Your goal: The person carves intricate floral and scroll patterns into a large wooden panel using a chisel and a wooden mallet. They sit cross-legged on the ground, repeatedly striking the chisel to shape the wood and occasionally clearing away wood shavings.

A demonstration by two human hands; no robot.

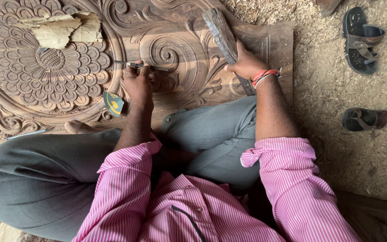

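Carving on a sawdust floor

Head view: the left hand [137,83] has its grip closed on a thin metal chisel [135,65], tip on the carved wooden panel [180,49]. The right hand [246,62] is clenched around a wooden mallet [222,31] above it. Sandals [361,40] lie on the sawdust floor [337,116] well apart

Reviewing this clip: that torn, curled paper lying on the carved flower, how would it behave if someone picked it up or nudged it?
The torn paper looks thin with curled, ragged edges, so it is probably light and floppy. It would likely slide or lift off the carved wooden panel at a slight nudge, and could tear further along the rips if pulled.
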